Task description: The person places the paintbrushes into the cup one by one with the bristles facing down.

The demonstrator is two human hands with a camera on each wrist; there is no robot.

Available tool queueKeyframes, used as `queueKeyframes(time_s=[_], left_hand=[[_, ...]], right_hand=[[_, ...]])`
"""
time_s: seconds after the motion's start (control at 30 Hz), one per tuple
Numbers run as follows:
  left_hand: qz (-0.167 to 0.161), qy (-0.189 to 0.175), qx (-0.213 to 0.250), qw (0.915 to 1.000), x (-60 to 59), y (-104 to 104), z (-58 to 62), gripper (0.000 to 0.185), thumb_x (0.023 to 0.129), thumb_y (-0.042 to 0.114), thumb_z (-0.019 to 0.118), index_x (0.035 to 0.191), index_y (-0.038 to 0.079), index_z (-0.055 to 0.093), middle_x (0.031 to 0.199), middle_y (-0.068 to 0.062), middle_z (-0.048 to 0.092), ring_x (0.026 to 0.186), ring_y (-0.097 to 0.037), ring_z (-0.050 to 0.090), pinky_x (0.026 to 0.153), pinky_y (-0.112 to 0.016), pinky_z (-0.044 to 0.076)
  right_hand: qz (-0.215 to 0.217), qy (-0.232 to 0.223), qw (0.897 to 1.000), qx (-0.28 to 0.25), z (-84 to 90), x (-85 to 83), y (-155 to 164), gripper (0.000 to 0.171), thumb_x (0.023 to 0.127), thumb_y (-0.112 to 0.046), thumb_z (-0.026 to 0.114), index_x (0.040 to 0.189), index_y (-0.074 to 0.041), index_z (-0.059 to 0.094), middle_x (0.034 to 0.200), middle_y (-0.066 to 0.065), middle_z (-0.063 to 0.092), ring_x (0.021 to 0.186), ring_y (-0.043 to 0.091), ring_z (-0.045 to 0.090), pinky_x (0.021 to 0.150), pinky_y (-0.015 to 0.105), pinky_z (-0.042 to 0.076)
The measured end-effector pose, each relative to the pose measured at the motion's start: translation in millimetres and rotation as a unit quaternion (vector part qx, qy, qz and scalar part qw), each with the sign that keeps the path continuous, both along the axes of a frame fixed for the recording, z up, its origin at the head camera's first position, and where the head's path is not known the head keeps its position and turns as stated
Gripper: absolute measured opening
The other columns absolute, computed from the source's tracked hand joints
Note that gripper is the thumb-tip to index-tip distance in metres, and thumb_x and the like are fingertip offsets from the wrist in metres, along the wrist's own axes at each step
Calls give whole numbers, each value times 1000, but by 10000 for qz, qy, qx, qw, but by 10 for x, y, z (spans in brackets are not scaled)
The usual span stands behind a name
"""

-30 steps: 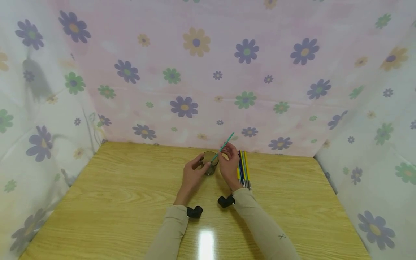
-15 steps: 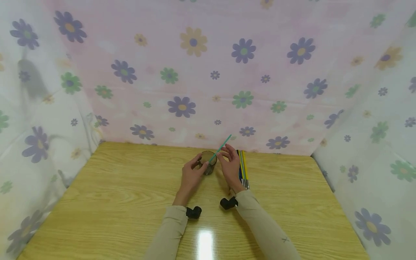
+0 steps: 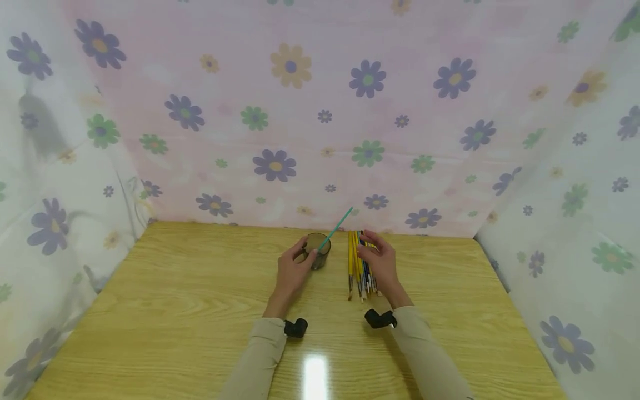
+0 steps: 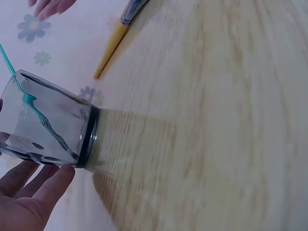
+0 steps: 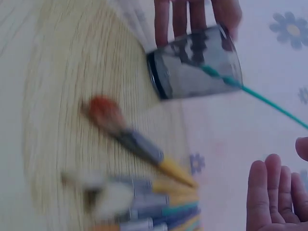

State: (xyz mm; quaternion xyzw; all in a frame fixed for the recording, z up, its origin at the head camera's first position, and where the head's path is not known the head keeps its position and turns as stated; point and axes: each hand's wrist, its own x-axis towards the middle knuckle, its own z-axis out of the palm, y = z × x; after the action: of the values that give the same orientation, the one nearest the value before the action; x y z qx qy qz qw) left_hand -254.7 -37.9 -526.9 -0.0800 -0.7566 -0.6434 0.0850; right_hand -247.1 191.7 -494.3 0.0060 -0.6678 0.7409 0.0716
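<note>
**One brush in the glass**

My left hand (image 3: 292, 270) grips the glass (image 3: 317, 250) so it stays upright under the leaning teal brush (image 3: 336, 228). My right hand (image 3: 382, 265), fingers relaxed, hovers over the brush pile (image 3: 359, 265) on the bench (image 3: 175, 311).

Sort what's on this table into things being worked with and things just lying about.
In use:
- glass cup, steadied by the left hand
- teal paintbrush standing tilted in the cup
- pile of paintbrushes lying beside the cup, with the right hand over it

Just there:
- wooden table
- flowered cloth backdrop
</note>
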Motion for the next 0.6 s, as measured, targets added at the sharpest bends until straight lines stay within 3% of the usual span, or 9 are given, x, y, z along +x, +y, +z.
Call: queueKeyframes(time_s=[0.07, 0.23, 0.3, 0.4, 0.6], left_hand=[[0, 5, -49, 10000, 0, -11, 0, 54, 99, 21, 69, 149, 7, 53, 145, -23, 55, 128, -40, 58, 104, -55, 51], [-17, 4, -129, 9999, 15, -24, 9, 54, 100, 20, 68, 150, 6, 51, 145, -26, 54, 129, -42, 58, 102, -52, 53], [-18, 20, -128, 9999, 21, -23, 19, 54, 100, 19, 68, 150, 5, 51, 144, -27, 54, 128, -42, 58, 102, -52, 53], [-49, -20, -84, 10000, 30, -15, 36, 55, 100, 19, 68, 150, 5, 50, 145, -28, 53, 129, -42, 57, 102, -51, 54], [-102, -27, -84, 9999, 23, 2, 50, 59, 99, 21, 69, 151, 2, 48, 145, -28, 52, 129, -43, 56, 103, -51, 53]], right_hand=[[4, -119, 9999, 15, -1, 34, 131, 47, 99, 3, 60, 145, 3, 51, 123, 4, 62, 100, 15, 69, 91, 32, 60], [-103, -574, 9983, 44, -76, 77, 396, 45, 102, -1, 60, 145, 4, 49, 134, 20, 59, 108, 26, 68, 97, 38, 58], [-186, -735, 9970, 146, -108, 70, 467, 44, 102, -2, 59, 145, 5, 49, 138, 28, 54, 107, 24, 69, 93, 33, 59], [-266, -1007, 9941, 300, -130, 48, 554, 45, 103, -3, 57, 146, 8, 47, 138, 28, 54, 100, 15, 70, 86, 24, 60], [-209, -1451, 9860, 795, -163, -41, 656, 47, 103, -5, 59, 145, 10, 47, 140, 32, 53, 90, 5, 68, 79, 19, 59]])
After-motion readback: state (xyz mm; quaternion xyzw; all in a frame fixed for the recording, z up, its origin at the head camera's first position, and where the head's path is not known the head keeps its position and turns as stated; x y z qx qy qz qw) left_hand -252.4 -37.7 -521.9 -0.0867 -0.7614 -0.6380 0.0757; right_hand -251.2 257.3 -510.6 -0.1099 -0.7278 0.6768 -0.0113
